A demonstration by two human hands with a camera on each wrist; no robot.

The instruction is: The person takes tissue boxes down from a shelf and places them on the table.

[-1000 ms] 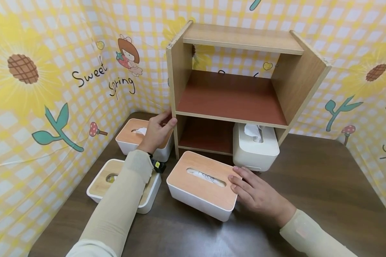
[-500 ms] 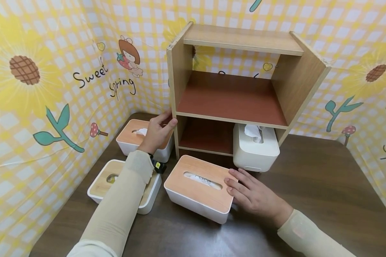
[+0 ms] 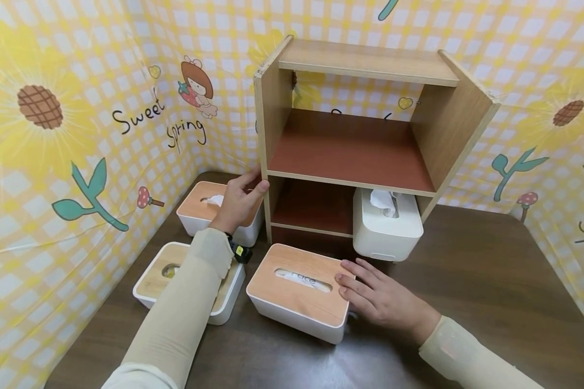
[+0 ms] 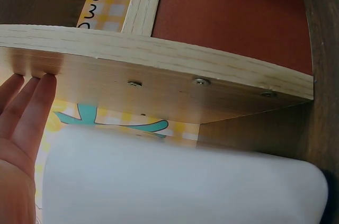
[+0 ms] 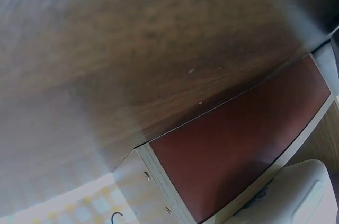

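My left hand (image 3: 237, 202) reaches over a tissue box (image 3: 190, 208) with an orange-wood lid and touches the left side panel of a wooden shelf unit (image 3: 350, 174). In the left wrist view its straight fingers (image 4: 37, 107) press against the panel's outer face. My right hand (image 3: 386, 294) holds the right end of another white tissue box (image 3: 292, 305) with an orange-wood lid, in front of the shelf. Its fingers lie on the lid's edge; the thumb is hidden. That box does not show in the right wrist view.
An all-white tissue box (image 3: 389, 229) stands in the lower compartment at the right, jutting out past the front. A tissue box with a pale wooden lid (image 3: 177, 254) sits under my left forearm on the dark table (image 3: 491, 302). A patterned cloth (image 3: 141, 65) hangs behind.
My right hand and the tissue box it holds have moved a little to the left and toward me, away from the shelf. The left hand stays at the side panel.
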